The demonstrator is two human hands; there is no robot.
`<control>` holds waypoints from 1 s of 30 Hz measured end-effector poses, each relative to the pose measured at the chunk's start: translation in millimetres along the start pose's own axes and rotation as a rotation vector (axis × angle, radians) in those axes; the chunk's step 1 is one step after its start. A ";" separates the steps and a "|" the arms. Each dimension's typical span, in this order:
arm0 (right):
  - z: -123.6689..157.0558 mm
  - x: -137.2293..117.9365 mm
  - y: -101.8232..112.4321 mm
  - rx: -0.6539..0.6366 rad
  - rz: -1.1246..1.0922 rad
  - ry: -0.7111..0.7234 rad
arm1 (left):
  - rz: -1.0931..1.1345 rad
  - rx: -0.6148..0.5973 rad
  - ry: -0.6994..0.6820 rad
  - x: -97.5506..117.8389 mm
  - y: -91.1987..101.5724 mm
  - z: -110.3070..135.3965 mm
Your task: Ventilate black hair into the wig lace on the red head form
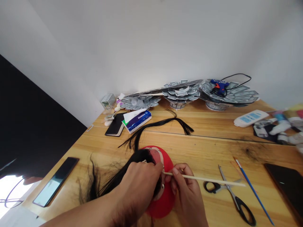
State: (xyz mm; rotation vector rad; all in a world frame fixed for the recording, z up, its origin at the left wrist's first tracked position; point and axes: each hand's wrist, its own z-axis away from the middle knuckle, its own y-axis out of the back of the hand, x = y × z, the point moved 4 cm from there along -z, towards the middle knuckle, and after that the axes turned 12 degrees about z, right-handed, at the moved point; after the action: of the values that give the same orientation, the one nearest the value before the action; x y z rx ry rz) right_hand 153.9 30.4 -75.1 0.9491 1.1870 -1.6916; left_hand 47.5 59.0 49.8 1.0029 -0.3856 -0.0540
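A round red base (pixel 168 197) lies on the table with a black hairpiece (pixel 139 155) over its left part. The hairpiece has a pale edging strip dotted with small metal bits, and long black strands trail off to the left. My left hand (pixel 142 178) rests on top, fingers curled down onto the hairpiece near its edge; the fingertips are mostly hidden. From the right, my right hand (pixel 188 192) pinches a thin wooden stick (pixel 213 180) between thumb and fingers. The stick's left tip touches the edging strip, close to my left fingers.
Scissors (pixel 228 186) lie open beside a blue paintbrush (pixel 257 191). Phones lie left (pixel 56 181) and right (pixel 284 186). Loose black hair (pixel 156 124), a tissue pack (pixel 139 121), a notebook (pixel 115 124), a power strip (pixel 251 118) and a glue gun (pixel 219 86) on card shapes sit farther back.
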 end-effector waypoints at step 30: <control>2.6 -6.1 5.1 -0.005 0.057 -0.047 | 0.736 0.284 -0.667 -57.9 -53.7 2.1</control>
State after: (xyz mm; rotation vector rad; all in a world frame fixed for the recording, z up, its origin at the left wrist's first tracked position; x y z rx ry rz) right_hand 160.5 28.2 -70.4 0.9274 1.1226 -1.6561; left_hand 0.0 40.9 -10.7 1.0501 -1.3845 0.3481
